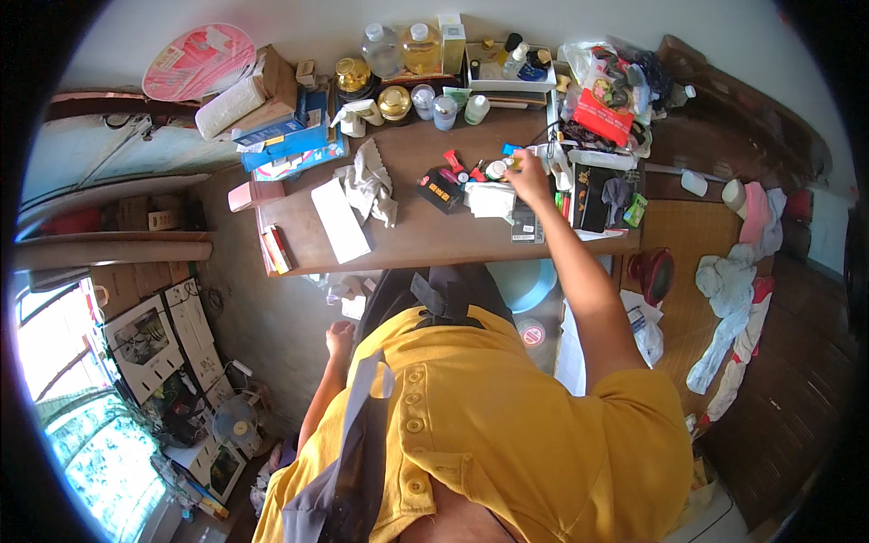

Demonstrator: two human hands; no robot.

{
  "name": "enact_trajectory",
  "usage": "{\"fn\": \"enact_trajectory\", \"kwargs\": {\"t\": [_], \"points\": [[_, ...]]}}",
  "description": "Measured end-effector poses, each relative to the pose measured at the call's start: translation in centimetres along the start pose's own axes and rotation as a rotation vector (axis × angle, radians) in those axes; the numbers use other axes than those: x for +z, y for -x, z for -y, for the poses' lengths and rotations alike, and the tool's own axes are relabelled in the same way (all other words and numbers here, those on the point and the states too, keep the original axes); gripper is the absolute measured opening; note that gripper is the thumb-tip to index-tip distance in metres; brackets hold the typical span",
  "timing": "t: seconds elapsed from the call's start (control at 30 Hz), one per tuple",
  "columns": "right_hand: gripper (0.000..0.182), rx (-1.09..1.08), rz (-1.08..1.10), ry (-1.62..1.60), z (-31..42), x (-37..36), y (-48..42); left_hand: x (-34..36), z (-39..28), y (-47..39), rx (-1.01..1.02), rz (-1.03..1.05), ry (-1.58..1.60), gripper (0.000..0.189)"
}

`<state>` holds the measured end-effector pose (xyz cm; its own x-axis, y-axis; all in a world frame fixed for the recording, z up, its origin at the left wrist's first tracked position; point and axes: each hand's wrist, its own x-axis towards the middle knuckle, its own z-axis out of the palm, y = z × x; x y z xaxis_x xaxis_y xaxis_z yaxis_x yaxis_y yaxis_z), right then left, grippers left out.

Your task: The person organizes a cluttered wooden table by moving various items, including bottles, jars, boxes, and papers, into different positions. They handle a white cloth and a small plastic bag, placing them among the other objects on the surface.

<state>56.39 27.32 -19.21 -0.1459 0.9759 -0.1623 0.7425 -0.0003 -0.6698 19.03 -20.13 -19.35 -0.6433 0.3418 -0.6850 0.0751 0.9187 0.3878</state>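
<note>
My right hand [529, 179] reaches over the wooden desk [434, 234], its fingers at a small yellowish item [516, 163] beside a small white-lidded jar [496, 170]. Whether the fingers grip it is hard to tell. Close by lie a red plastic piece [452, 161], a black box with gold print [440, 191], a stack of white tissues [490, 201] and a small blue object [511, 148]. A dark flat packet [527, 225] rests below my wrist, partly covered by the arm. My left hand [339, 338] hangs beside my hip with curled fingers; nothing shows in it.
Bottles [421, 49] and gold-lidded jars [394, 103] line the desk's back. A crumpled cloth [370, 182] and white paper [341, 220] lie left. A black tray-like box [590, 197] and heaped bags [604, 112] stand right. Under the desk sits a blue basin [526, 285].
</note>
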Motion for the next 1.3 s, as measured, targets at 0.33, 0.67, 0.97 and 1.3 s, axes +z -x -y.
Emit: {"fn": "enact_trajectory", "kwargs": {"t": [0.33, 0.67, 0.97, 1.3], "points": [[0.065, 0.192, -0.433, -0.115, 4.4, 3.3, 5.1, -2.1, -1.5, -0.5, -0.028, -0.019, 0.073, 0.021], [0.067, 0.354, -0.039, 0.133, 3.3, 6.8, 10.0, -1.9, -0.9, 0.5, 0.042, 0.022, -0.028, 0.023], [0.047, 0.124, -0.116, 0.105, 5.2, 8.9, 10.8, -3.6, 0.5, -1.4, -0.023, -0.026, 0.032, 0.024], [0.020, -0.130, 0.131, 0.561, 8.7, 10.4, 2.6, -6.9, 3.1, -1.9, -0.034, -0.055, 0.024, 0.022]]}}
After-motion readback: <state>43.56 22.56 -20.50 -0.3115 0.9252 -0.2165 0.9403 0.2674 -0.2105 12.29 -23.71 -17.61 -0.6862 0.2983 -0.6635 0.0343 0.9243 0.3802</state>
